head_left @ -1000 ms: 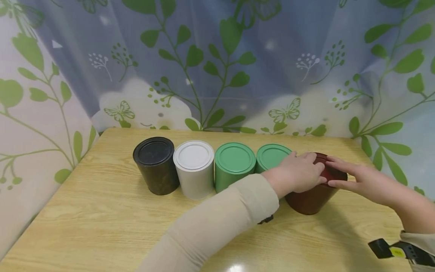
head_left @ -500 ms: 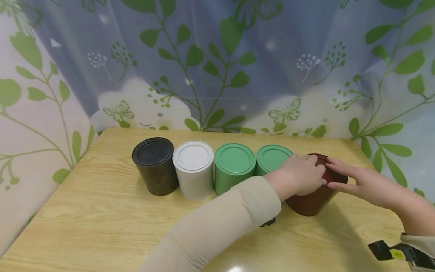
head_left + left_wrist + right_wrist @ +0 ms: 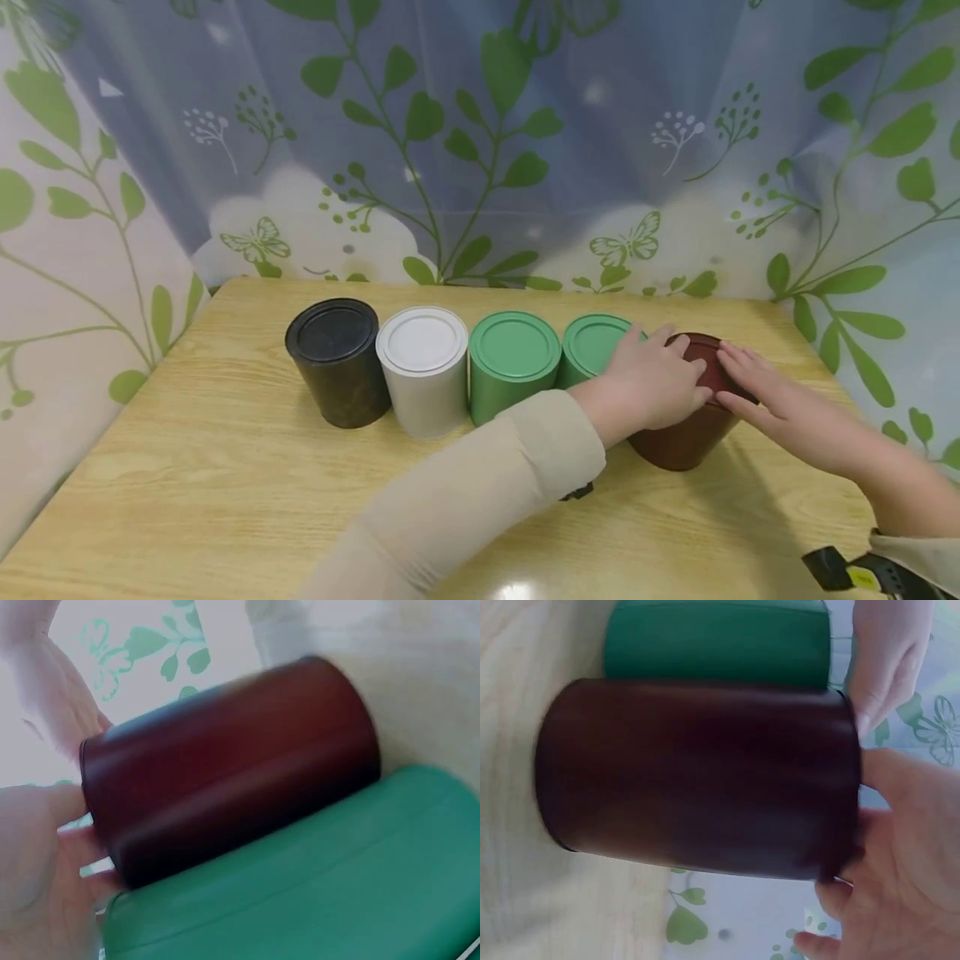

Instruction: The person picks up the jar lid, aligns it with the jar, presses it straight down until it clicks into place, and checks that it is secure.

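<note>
A dark red-brown canister stands upright at the right end of a row of canisters. My left hand reaches across from the left, spread fingers touching its lid and rim. From the right, my right hand touches the same lid with thumb and fairly straight fingers. Left of it a green canister is partly hidden by my left hand. In the left wrist view the brown canister lies close beside the green canister. Fingertips of my right hand meet the lid's edge in the right wrist view.
Further left along the row stand another green canister, a white canister and a black canister, all lidded. They stand on a light wooden table. A leaf-patterned curtain hangs behind and at both sides.
My right hand's fingers have straightened and shifted slightly over the brown lid. The left hand keeps nearly the same place on it. The whole view has moved a little; the canisters look unmoved.
</note>
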